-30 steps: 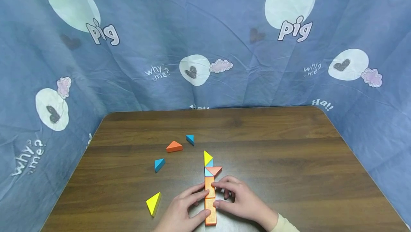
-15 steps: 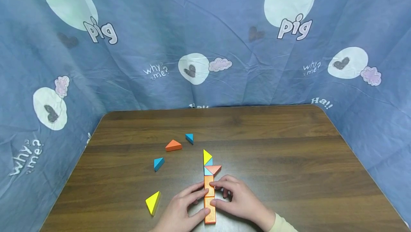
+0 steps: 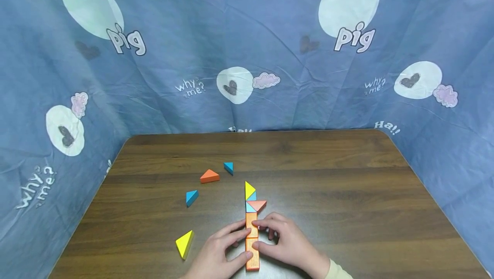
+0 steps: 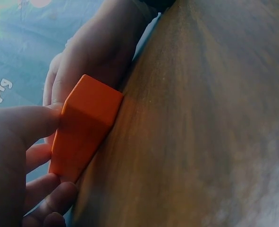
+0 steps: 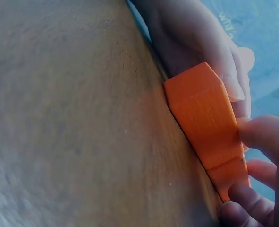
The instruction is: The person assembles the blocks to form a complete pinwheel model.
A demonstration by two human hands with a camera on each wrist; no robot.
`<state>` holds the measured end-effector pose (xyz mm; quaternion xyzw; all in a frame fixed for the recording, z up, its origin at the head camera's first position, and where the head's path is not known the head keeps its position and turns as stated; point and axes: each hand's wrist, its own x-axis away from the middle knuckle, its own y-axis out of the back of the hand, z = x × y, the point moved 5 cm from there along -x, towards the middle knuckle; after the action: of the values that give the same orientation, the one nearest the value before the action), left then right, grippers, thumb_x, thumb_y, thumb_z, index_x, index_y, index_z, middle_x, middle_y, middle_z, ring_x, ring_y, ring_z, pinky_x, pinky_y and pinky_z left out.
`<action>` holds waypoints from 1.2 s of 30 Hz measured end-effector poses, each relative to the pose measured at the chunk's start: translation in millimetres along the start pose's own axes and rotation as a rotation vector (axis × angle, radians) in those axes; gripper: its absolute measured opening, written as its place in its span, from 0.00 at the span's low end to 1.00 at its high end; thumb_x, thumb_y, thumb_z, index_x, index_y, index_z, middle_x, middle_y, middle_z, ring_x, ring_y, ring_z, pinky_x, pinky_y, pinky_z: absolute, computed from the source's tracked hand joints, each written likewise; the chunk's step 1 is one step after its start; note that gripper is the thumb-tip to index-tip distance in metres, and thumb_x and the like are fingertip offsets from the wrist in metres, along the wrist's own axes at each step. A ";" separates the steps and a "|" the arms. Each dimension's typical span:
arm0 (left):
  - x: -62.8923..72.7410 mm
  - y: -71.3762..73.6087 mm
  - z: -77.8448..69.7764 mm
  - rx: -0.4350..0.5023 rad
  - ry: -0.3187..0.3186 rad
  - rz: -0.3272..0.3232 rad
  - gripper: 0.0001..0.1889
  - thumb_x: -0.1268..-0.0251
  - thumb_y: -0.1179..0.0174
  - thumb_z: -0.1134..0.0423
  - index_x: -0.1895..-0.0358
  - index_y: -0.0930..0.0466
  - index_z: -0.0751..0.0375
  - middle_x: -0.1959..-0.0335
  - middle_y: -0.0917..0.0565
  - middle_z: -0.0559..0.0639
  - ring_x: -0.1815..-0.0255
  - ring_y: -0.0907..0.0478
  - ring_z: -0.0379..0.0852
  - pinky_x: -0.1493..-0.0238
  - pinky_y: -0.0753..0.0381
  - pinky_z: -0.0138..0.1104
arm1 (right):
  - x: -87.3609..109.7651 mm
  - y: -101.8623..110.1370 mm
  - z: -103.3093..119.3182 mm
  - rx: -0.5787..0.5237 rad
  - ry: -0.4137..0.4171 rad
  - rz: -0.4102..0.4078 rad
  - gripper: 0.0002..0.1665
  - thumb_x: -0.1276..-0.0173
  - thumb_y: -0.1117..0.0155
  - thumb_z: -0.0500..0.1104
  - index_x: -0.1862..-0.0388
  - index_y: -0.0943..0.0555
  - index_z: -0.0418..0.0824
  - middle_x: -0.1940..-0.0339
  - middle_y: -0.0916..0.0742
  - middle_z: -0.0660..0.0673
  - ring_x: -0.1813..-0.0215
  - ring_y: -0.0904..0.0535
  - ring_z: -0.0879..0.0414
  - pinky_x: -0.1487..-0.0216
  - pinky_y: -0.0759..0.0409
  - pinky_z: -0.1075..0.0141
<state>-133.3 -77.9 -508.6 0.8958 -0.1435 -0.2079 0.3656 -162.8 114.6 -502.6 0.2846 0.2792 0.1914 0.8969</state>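
Two orange rectangular blocks lie end to end in the head view: the near block [image 3: 253, 263] and the far block [image 3: 251, 217]. From the left, my left hand [image 3: 220, 251] holds them, thumb on the near block and a fingertip on the far one. My right hand [image 3: 287, 241] does likewise from the right, its fingers bent along the side. Both wrist views show fingertips at the upper edge of an orange block [image 5: 200, 118]. Beyond the blocks, a pale blue triangle [image 3: 249, 208], a salmon triangle [image 3: 258, 204], another blue triangle [image 3: 252, 196] and a yellow triangle [image 3: 249, 189] continue the row.
Left of the row lie loose triangular blocks on the brown wooden table [image 3: 347, 176]: a yellow one [image 3: 184, 244], a blue one [image 3: 191, 197], an orange one [image 3: 209, 177] and a smaller blue one [image 3: 229, 167]. A blue printed curtain [image 3: 270, 111] hangs behind the table.
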 end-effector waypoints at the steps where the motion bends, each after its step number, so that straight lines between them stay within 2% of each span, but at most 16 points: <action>1: -0.3 0.2 0.2 -0.001 0.000 0.001 0.25 0.37 0.37 0.38 0.39 0.19 0.42 0.34 0.26 0.36 0.36 0.28 0.39 0.43 0.24 0.42 | -0.2 0.2 0.4 0.002 0.005 -0.004 0.23 0.39 0.26 0.55 0.46 0.15 0.50 0.64 0.19 0.58 0.70 0.26 0.67 0.71 0.29 0.77; 7: 0.1 1.7 0.5 0.042 0.043 0.052 0.26 0.36 0.38 0.38 0.38 0.20 0.42 0.33 0.26 0.40 0.36 0.27 0.42 0.44 0.23 0.41 | 0.8 -0.4 1.4 -0.015 0.002 -0.005 0.23 0.39 0.26 0.54 0.46 0.15 0.50 0.64 0.19 0.58 0.70 0.26 0.67 0.71 0.29 0.77; 9: 1.9 5.1 -2.1 0.069 0.059 0.069 0.26 0.36 0.38 0.39 0.37 0.20 0.43 0.33 0.26 0.42 0.42 0.24 0.39 0.49 0.21 0.38 | 2.3 -0.9 1.3 -0.018 0.010 -0.007 0.23 0.39 0.26 0.54 0.46 0.15 0.50 0.64 0.19 0.58 0.71 0.26 0.67 0.71 0.29 0.77; 10: 2.6 8.4 -4.4 0.076 0.047 0.061 0.26 0.36 0.37 0.40 0.37 0.20 0.44 0.34 0.25 0.44 0.46 0.22 0.39 0.51 0.20 0.36 | 2.9 -1.0 1.2 -0.018 0.018 -0.010 0.23 0.39 0.25 0.54 0.46 0.15 0.50 0.64 0.19 0.58 0.71 0.26 0.67 0.71 0.29 0.77; 12: 2.9 18.8 -11.2 0.070 0.011 0.029 0.25 0.36 0.36 0.42 0.39 0.19 0.46 0.37 0.23 0.45 0.50 0.21 0.37 0.54 0.20 0.34 | 3.4 -0.8 1.0 -0.017 0.034 -0.023 0.23 0.39 0.25 0.53 0.46 0.15 0.50 0.64 0.19 0.58 0.71 0.26 0.67 0.71 0.29 0.77; 14: 1.9 33.1 -18.5 0.070 -0.009 -0.013 0.23 0.37 0.34 0.44 0.40 0.18 0.44 0.41 0.21 0.41 0.56 0.20 0.36 0.58 0.20 0.32 | 3.2 -0.2 0.7 -0.013 0.045 -0.035 0.23 0.39 0.25 0.53 0.46 0.15 0.49 0.64 0.19 0.58 0.71 0.27 0.68 0.71 0.29 0.78; 16: -0.9 50.0 -25.7 0.051 -0.054 -0.067 0.21 0.38 0.32 0.46 0.41 0.18 0.43 0.45 0.20 0.36 0.56 0.19 0.37 0.60 0.20 0.33 | 2.1 0.3 0.9 -0.010 0.058 -0.043 0.23 0.39 0.25 0.52 0.46 0.15 0.49 0.64 0.19 0.58 0.71 0.27 0.68 0.70 0.29 0.78; 18: -5.8 67.4 -30.4 0.038 -0.062 -0.094 0.21 0.38 0.31 0.48 0.41 0.19 0.39 0.47 0.21 0.31 0.58 0.21 0.35 0.62 0.20 0.32 | 1.1 0.2 1.2 -0.008 0.064 -0.039 0.23 0.39 0.25 0.52 0.46 0.15 0.49 0.64 0.19 0.58 0.71 0.27 0.68 0.70 0.29 0.78; 21: -16.3 90.4 -33.4 -0.016 -0.106 -0.137 0.22 0.40 0.30 0.50 0.41 0.20 0.38 0.49 0.21 0.30 0.58 0.22 0.33 0.63 0.20 0.33 | 0.0 -0.1 1.7 -0.003 0.075 -0.034 0.23 0.39 0.25 0.52 0.46 0.15 0.48 0.64 0.18 0.57 0.71 0.27 0.68 0.70 0.29 0.78; 24: -30.4 109.3 -32.2 -0.076 -0.095 -0.150 0.22 0.40 0.30 0.49 0.41 0.19 0.37 0.49 0.21 0.27 0.56 0.22 0.31 0.59 0.19 0.35 | 1.2 0.8 1.7 0.001 0.056 -0.036 0.23 0.39 0.25 0.52 0.46 0.15 0.49 0.63 0.18 0.58 0.71 0.27 0.68 0.70 0.29 0.77; 27: -47.0 126.2 -25.2 -0.117 -0.048 -0.142 0.22 0.40 0.31 0.46 0.42 0.19 0.38 0.49 0.20 0.26 0.52 0.22 0.32 0.54 0.20 0.38 | 2.2 1.8 1.2 -0.001 0.032 -0.034 0.23 0.39 0.25 0.53 0.46 0.15 0.50 0.63 0.18 0.59 0.71 0.27 0.68 0.70 0.29 0.77; 31: -69.7 145.7 -12.3 -0.159 0.002 -0.132 0.23 0.41 0.31 0.42 0.43 0.17 0.41 0.49 0.19 0.32 0.45 0.24 0.41 0.46 0.26 0.45 | 2.7 1.5 0.3 -0.005 0.015 -0.019 0.23 0.39 0.26 0.54 0.45 0.16 0.51 0.63 0.18 0.59 0.70 0.27 0.68 0.69 0.29 0.77; 36: -95.7 155.7 3.3 -0.191 0.053 -0.086 0.25 0.41 0.33 0.39 0.42 0.18 0.43 0.44 0.19 0.40 0.38 0.28 0.51 0.40 0.32 0.52 | 3.0 0.6 -1.0 -0.001 0.009 -0.011 0.23 0.39 0.26 0.55 0.45 0.16 0.52 0.62 0.18 0.59 0.70 0.26 0.68 0.68 0.29 0.77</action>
<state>-234.8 -148.4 -373.9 0.8674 -0.0747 -0.2122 0.4439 -161.2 117.0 -504.1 0.2820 0.2847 0.1879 0.8967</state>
